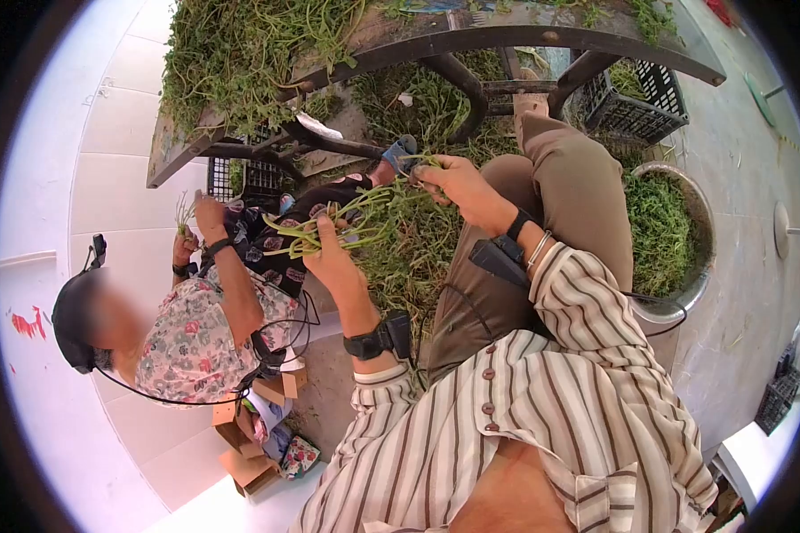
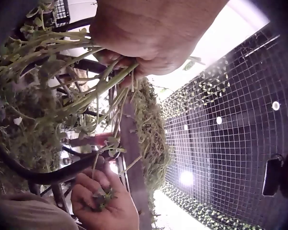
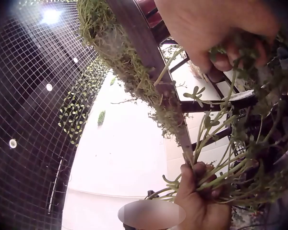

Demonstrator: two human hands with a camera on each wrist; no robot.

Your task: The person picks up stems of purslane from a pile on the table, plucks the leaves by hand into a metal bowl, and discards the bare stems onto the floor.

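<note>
The left hand (image 1: 336, 266) grips a loose bunch of green stems (image 1: 284, 233), its thumb lying over them; the leafy ends fan out to the right. Higher and to the right, the right hand (image 1: 460, 188) has its fingers curled round a small leafy sprig (image 1: 422, 162). In the left wrist view the bunch (image 2: 103, 86) hangs from the left hand (image 2: 149, 38), with the right hand (image 2: 108, 203) below, leaves showing between its fingers. The right wrist view has the left hand (image 3: 201, 201) round the stems and the right hand (image 3: 216, 33) above, partly dark.
A table (image 1: 400, 44) heaped with greens (image 1: 240, 62) stands ahead. More greens (image 1: 409, 258) cover the floor between the legs. At right are a metal tub (image 1: 704, 231) of greens and a black crate (image 1: 631, 111). Another person (image 1: 209, 342) sits at left, near cardboard boxes (image 1: 244, 466).
</note>
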